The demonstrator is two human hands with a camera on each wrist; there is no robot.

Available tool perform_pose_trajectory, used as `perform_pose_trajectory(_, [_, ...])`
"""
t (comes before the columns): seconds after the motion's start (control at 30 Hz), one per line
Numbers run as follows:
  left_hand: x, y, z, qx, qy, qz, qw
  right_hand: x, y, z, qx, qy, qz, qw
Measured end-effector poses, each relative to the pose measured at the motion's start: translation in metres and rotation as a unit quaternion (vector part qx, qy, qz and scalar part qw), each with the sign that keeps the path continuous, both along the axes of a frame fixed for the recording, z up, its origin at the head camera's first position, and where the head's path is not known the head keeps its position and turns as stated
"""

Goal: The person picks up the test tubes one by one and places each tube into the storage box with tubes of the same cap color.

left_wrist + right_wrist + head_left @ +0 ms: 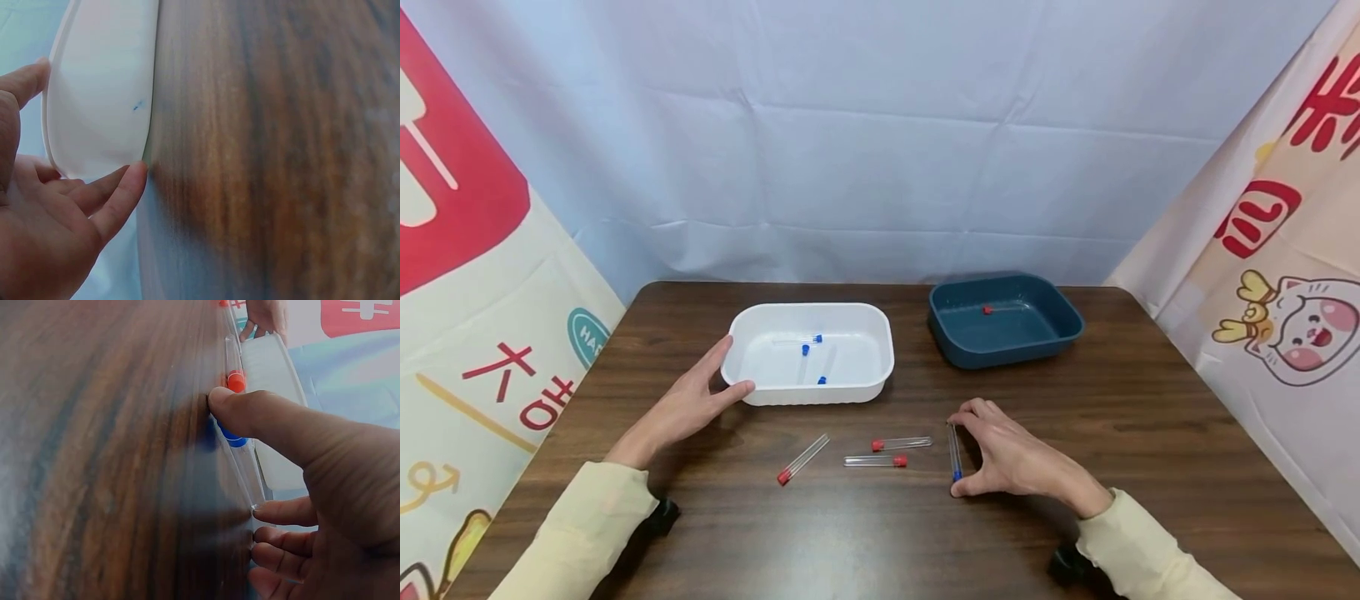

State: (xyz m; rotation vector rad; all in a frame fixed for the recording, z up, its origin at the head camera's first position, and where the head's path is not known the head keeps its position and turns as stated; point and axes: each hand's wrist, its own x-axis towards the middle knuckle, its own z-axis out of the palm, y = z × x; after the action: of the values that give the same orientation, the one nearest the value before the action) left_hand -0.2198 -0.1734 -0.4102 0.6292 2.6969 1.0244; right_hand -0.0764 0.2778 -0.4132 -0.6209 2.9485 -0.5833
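Observation:
In the head view my left hand [688, 400] rests against the left end of a white plastic tray [752, 396]. Its thumb and fingers are spread and touch the rim and wall, as the left wrist view also shows. My right hand [1011, 450] pinches a blue-capped test tube [955, 454] lengthwise, thumb at the blue cap and index finger at the glass end. The tube is at table level; whether it touches the wood I cannot tell. Left of it lie three red-capped test tubes [901, 443]. Blue-capped test tubes [805, 360] lie inside the white tray.
A dark blue tray [992, 360] stands at the back right, with a red-capped tube [989, 309] inside. Both trays stand on a dark wooden table [865, 542]. A pale cloth [880, 167] hangs behind the table, with printed cloths at both sides.

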Motion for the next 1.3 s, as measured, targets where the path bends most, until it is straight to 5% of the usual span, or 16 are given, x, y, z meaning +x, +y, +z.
perform_pose_trajectory(0.37, [0.000,-0.003,0.001,0.005,0.001,-0.002,1.0000,-0.008,-0.001,0.015,-0.012,-0.043,-0.018,0.9988])
perform_pose_trajectory(0.67, [-0.001,-0.003,0.001,-0.002,0.004,0.002,1.0000,-0.029,-0.016,0.046,-0.025,-0.029,0.005,0.9993])
perform_pose_trajectory(1.03, [-0.001,-0.003,0.001,0.006,-0.001,-0.002,1.0000,-0.082,-0.039,0.075,-0.026,-0.015,0.032,0.9990])
perform_pose_trajectory(1.3, [0.000,-0.002,0.000,0.008,0.003,-0.004,1.0000,-0.123,-0.059,0.078,-0.039,-0.034,0.035,0.9980])
